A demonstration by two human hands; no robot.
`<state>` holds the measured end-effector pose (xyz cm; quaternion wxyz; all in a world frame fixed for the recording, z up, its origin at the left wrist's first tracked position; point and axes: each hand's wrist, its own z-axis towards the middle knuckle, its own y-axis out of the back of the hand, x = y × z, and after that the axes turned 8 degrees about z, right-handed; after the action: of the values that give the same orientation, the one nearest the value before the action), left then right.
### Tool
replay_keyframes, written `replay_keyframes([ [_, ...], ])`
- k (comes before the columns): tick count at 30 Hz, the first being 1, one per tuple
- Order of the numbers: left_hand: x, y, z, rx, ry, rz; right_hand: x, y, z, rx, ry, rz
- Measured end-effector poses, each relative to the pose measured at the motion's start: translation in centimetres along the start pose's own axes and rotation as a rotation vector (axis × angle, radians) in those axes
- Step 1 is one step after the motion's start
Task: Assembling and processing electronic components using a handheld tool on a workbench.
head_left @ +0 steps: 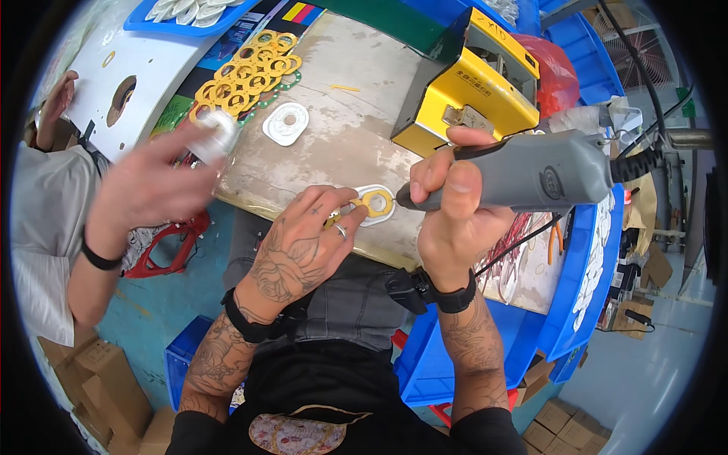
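Note:
My right hand (455,205) is wrapped round a grey electric screwdriver (523,173), its black tip pointing left. That tip is close to the right edge of a yellow ring-shaped piece (388,205); whether they touch, I cannot tell. The ring lies on a rounded white plastic part (374,223) at the table's near edge. My left hand (307,235) grips the ring and the white part from the left, fingers bent over them. Under those fingers a bit more yellow (331,218) shows, mostly hidden.
Yellow rings (244,76) are heaped at the far left beside green rings (292,80). A white part (286,123) lies nearby. A co-worker's blurred hand (155,186) holds a white piece (218,136). To the right are a yellow machine (455,95), thin red wires (512,265) and a blue tray (565,303).

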<state>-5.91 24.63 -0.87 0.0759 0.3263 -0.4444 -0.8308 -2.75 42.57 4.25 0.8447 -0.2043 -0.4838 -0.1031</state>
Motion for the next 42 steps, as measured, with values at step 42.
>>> replay_keyframes([
  [42, -0.9, -0.9, -0.3, -0.072, 0.007, -0.055, 2.7, 2.0, 6.5, -0.107, 0.115, -0.057],
])
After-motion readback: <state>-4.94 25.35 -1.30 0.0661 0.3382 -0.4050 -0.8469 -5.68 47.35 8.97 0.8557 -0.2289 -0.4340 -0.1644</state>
